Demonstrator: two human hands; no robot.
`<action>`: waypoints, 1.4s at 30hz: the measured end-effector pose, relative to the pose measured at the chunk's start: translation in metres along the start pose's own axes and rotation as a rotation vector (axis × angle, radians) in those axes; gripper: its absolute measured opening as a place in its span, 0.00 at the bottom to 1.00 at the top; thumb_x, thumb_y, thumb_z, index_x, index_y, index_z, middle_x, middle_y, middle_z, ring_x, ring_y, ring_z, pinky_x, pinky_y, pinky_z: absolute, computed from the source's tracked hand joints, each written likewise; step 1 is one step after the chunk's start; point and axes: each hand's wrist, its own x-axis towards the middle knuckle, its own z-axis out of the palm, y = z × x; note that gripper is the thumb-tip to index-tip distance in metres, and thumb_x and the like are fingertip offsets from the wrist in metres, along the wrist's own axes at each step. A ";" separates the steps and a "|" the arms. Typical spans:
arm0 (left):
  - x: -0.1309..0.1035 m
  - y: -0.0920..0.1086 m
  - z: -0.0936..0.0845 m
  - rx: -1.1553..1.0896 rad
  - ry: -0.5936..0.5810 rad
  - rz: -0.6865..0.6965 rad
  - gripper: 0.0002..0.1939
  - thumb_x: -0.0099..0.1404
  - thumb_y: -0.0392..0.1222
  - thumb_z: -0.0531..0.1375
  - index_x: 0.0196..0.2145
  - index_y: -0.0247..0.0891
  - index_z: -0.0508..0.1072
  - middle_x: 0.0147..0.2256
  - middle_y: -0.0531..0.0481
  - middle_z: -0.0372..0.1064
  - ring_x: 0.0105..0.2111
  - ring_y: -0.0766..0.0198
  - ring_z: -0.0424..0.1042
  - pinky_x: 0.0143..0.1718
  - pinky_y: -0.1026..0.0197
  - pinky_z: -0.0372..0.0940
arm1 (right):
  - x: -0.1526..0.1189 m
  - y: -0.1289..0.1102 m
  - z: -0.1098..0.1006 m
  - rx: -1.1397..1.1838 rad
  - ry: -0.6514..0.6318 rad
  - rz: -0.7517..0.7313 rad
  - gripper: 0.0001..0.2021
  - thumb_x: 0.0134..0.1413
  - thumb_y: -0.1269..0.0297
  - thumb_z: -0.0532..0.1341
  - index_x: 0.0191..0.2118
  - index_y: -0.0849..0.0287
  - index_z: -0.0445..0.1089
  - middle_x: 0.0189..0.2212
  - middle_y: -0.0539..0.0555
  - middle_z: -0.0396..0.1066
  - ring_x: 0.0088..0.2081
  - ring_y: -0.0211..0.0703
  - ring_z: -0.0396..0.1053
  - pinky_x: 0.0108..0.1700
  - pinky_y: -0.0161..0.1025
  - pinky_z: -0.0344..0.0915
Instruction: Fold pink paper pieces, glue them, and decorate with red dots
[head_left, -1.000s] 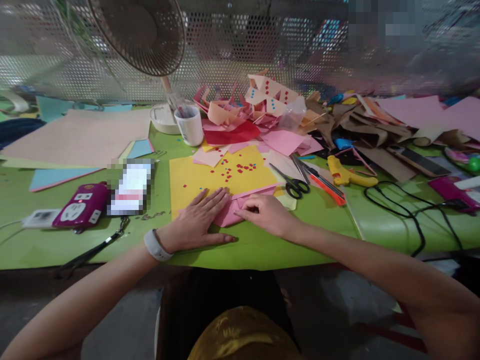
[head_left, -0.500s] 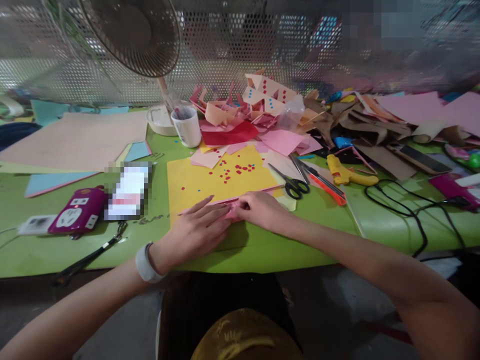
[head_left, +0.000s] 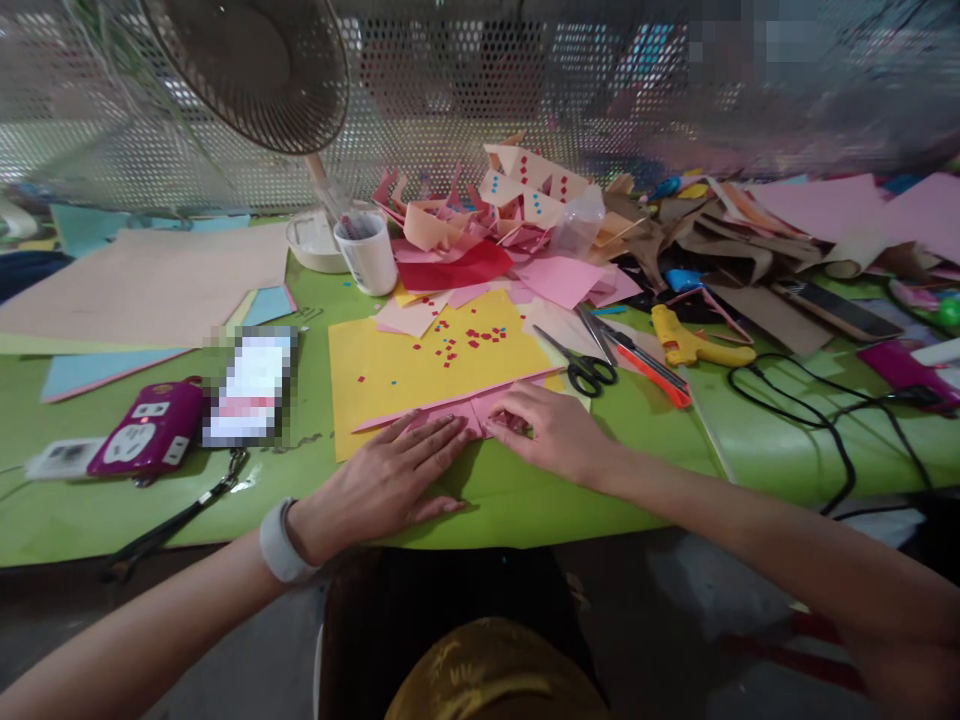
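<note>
A folded piece of pink paper (head_left: 480, 404) lies across the lower edge of a yellow sheet (head_left: 382, 360). My left hand (head_left: 394, 470) rests on the paper with its fingers stretched out flat and the thumb apart. Just to its right, my right hand (head_left: 551, 430) has thumb and fingertips pinched together at a fold in the same paper. Small red paper squares (head_left: 484, 338) and a few blue ones are scattered over the yellow sheet. Black-handled scissors (head_left: 589, 374) lie beyond my right hand, beside a red cutter knife (head_left: 656, 372).
A yellow glue gun (head_left: 694, 342) with black cable lies to the right. Cut paper pieces (head_left: 450, 228) are heaped at the back, by a white cup (head_left: 367, 258) and a fan (head_left: 259, 70). On the left are a phone (head_left: 249, 385), a purple device (head_left: 154, 425) and large paper sheets (head_left: 150, 275).
My left hand has slid slightly down and towards me, its thumb now spread. My right hand has shifted a little right and down, uncovering more of the folded pink paper.
</note>
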 end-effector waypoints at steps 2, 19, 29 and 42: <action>0.000 -0.003 -0.001 0.001 -0.022 0.005 0.38 0.70 0.58 0.50 0.69 0.36 0.46 0.64 0.38 0.55 0.64 0.50 0.57 0.65 0.46 0.53 | -0.005 0.006 0.002 0.000 0.004 -0.054 0.11 0.63 0.59 0.58 0.41 0.59 0.74 0.37 0.56 0.73 0.39 0.42 0.70 0.40 0.37 0.63; 0.002 -0.005 -0.001 -0.028 -0.044 -0.003 0.36 0.69 0.58 0.51 0.68 0.37 0.51 0.63 0.39 0.58 0.62 0.49 0.61 0.62 0.46 0.59 | -0.007 0.020 0.008 0.143 0.071 -0.112 0.09 0.61 0.65 0.58 0.40 0.58 0.76 0.35 0.55 0.73 0.38 0.41 0.70 0.40 0.37 0.65; 0.003 -0.005 -0.001 -0.034 -0.044 -0.002 0.36 0.69 0.59 0.51 0.67 0.36 0.54 0.62 0.38 0.60 0.61 0.48 0.62 0.60 0.46 0.61 | -0.006 0.017 0.006 0.087 0.072 -0.153 0.10 0.62 0.64 0.57 0.39 0.58 0.76 0.34 0.55 0.72 0.37 0.41 0.69 0.39 0.37 0.64; 0.003 -0.002 -0.004 0.028 -0.025 0.007 0.35 0.70 0.59 0.50 0.65 0.32 0.57 0.61 0.37 0.62 0.60 0.48 0.64 0.58 0.47 0.63 | -0.006 0.017 0.004 0.053 0.094 -0.209 0.10 0.62 0.67 0.57 0.39 0.60 0.76 0.34 0.56 0.73 0.37 0.42 0.69 0.38 0.38 0.65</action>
